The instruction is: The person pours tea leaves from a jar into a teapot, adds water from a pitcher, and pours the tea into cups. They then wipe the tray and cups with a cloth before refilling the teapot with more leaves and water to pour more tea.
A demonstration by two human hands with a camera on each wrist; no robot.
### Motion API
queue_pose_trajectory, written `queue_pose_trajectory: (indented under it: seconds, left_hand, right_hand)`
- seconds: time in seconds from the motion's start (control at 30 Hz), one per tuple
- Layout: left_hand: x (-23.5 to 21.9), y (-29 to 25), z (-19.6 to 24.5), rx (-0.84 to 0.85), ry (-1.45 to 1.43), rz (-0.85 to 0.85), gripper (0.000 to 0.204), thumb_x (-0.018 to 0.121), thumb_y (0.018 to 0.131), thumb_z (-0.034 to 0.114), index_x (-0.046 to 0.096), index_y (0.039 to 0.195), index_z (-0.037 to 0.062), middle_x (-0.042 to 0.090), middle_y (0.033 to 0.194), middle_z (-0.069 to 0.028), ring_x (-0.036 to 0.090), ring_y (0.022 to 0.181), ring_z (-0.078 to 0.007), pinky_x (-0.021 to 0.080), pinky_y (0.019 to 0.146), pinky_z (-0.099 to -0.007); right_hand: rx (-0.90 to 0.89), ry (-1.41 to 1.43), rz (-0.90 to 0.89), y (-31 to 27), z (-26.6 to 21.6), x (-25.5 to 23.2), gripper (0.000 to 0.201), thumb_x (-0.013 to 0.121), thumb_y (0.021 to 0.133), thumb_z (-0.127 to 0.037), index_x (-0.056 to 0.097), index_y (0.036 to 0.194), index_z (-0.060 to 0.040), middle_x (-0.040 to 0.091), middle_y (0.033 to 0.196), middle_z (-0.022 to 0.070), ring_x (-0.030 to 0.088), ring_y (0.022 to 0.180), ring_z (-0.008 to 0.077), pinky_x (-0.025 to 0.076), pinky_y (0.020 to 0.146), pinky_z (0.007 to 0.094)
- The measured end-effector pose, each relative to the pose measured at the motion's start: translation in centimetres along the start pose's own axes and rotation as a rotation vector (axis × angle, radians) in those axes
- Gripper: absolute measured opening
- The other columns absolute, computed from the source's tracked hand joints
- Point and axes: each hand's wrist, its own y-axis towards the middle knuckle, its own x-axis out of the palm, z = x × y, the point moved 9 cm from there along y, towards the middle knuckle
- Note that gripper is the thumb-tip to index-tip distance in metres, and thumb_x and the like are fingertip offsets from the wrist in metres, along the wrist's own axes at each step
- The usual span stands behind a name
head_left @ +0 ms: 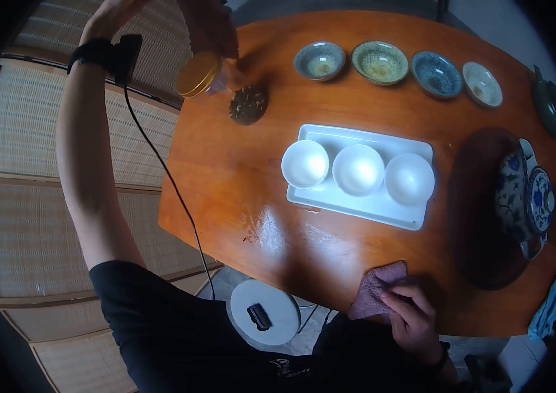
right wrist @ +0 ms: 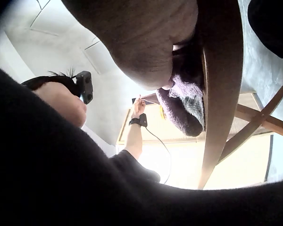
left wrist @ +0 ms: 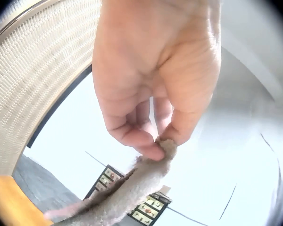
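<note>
A left hand [left wrist: 155, 61] pinches one end of a grey-brown cloth [left wrist: 127, 193], the rest hanging below its fingertips, while the right hand [head_left: 415, 321] grips a purple cloth [head_left: 373, 291] at the near edge of the counter [head_left: 219, 196]. Both cloths look light, limp and soft, with little risk of harm; damp would add some weight. An edge suits a fingertip pinch, the bunched middle a fuller grasp. Beyond the right hand, white bowls [head_left: 358, 170] appear smooth and breakable, best spared a trailing corner.
</note>
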Motion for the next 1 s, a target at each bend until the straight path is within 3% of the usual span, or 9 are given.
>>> queue_pose_trajectory:
  seconds: [0.13, 0.37, 0.47, 0.57, 0.67, 0.73, 0.83, 0.9, 1.0]
  left_hand:
    - [-1.8, 1.5, -0.8, 0.037, -0.119, 0.024, 0.028, 0.055, 0.090, 0.000, 0.054, 0.118, -0.0018, 0.066, 0.097, -0.0093, 0.065, 0.086, -0.0181, 0.053, 0.078, -0.0266]
    - [-5.1, 4.5, -17.3, -0.140, 0.189, -0.125, 0.034, 0.061, 0.090, 0.014, 0.062, 0.122, 0.0015, 0.063, 0.116, -0.0057, 0.059, 0.105, -0.0122, 0.046, 0.090, -0.0225]
    - [-6.0, 2.7, -23.7, -0.351, 0.331, -0.131, 0.040, 0.065, 0.087, 0.014, 0.060, 0.125, 0.0034, 0.064, 0.114, -0.0079, 0.061, 0.102, -0.0150, 0.048, 0.088, -0.0259]
    - [-4.9, -1.9, -25.2, -0.572, 0.175, 0.053, 0.045, 0.067, 0.085, 0.011, 0.059, 0.128, 0.0081, 0.064, 0.113, -0.0083, 0.061, 0.104, -0.0205, 0.048, 0.090, -0.0306]
    - [-2.4, -0.5, -27.9, -0.090, 0.655, -0.131, 0.042, 0.062, 0.088, 0.017, 0.057, 0.130, 0.0120, 0.062, 0.118, -0.0080, 0.058, 0.110, -0.0245, 0.044, 0.095, -0.0344]
    - [4.3, -4.3, -24.6, -0.622, -0.080, -0.026, 0.040, 0.060, 0.089, 0.020, 0.058, 0.128, 0.0117, 0.057, 0.128, -0.0076, 0.054, 0.117, -0.0263, 0.041, 0.101, -0.0348]
    - [9.7, -4.6, -21.5, 0.263, 0.701, -0.224, 0.054, 0.073, 0.081, 0.018, 0.055, 0.133, 0.0139, 0.058, 0.126, -0.0114, 0.060, 0.103, -0.0205, 0.049, 0.087, -0.0326]
    - [9.5, -4.0, -23.0, 0.509, 0.639, -0.281, 0.046, 0.069, 0.086, 0.016, 0.056, 0.129, 0.0067, 0.060, 0.122, -0.0137, 0.061, 0.100, -0.0196, 0.049, 0.089, -0.0321]
    - [7.5, -1.1, -26.8, 0.168, 0.345, -0.271, 0.039, 0.063, 0.090, 0.015, 0.056, 0.127, 0.0040, 0.056, 0.128, -0.0133, 0.057, 0.111, -0.0198, 0.046, 0.095, -0.0327]
  right_hand:
    - [-0.003, -0.008, 0.013, 0.1, 0.0, -0.1, 0.035, 0.065, 0.077, 0.007, 0.067, 0.110, -0.0052, 0.061, 0.104, 0.0133, 0.063, 0.089, 0.0291, 0.053, 0.076, 0.0343]
    - [0.015, -0.015, -0.014, 0.2, 0.2, -0.1, 0.038, 0.066, 0.076, 0.007, 0.066, 0.111, -0.0064, 0.060, 0.105, 0.0129, 0.064, 0.092, 0.0289, 0.054, 0.077, 0.0349]
    - [0.033, -0.018, -0.031, 0.0, 0.5, -0.1, 0.039, 0.067, 0.076, 0.007, 0.066, 0.112, -0.0066, 0.060, 0.106, 0.0124, 0.064, 0.092, 0.0285, 0.054, 0.078, 0.0347]
    - [0.031, -0.011, -0.056, 0.2, 0.5, 0.0, 0.040, 0.067, 0.076, 0.007, 0.065, 0.113, -0.0068, 0.060, 0.107, 0.0118, 0.064, 0.092, 0.0278, 0.054, 0.079, 0.0342]
    - [0.033, -0.009, -0.080, 0.2, 0.6, 0.1, 0.040, 0.066, 0.076, 0.007, 0.065, 0.113, -0.0067, 0.059, 0.107, 0.0108, 0.063, 0.094, 0.0269, 0.053, 0.080, 0.0334]
    - [0.020, -0.019, -0.118, 0.0, 0.6, 0.5, 0.040, 0.066, 0.075, 0.007, 0.065, 0.114, -0.0066, 0.058, 0.108, 0.0103, 0.063, 0.096, 0.0263, 0.053, 0.081, 0.0331]
    - [0.025, 0.018, -0.155, 0.5, 0.6, 0.4, 0.041, 0.065, 0.075, 0.006, 0.064, 0.114, -0.0061, 0.058, 0.108, 0.0101, 0.062, 0.099, 0.0256, 0.052, 0.083, 0.0330]
    - [0.014, 0.020, -0.159, 0.5, 0.7, 0.5, 0.042, 0.065, 0.075, 0.006, 0.064, 0.115, -0.0062, 0.058, 0.108, 0.0103, 0.061, 0.099, 0.0254, 0.052, 0.083, 0.0332]
    - [0.021, 0.019, -0.171, 0.2, 1.1, 0.4, 0.043, 0.065, 0.075, 0.006, 0.064, 0.116, -0.0062, 0.058, 0.108, 0.0107, 0.061, 0.099, 0.0254, 0.052, 0.083, 0.0333]
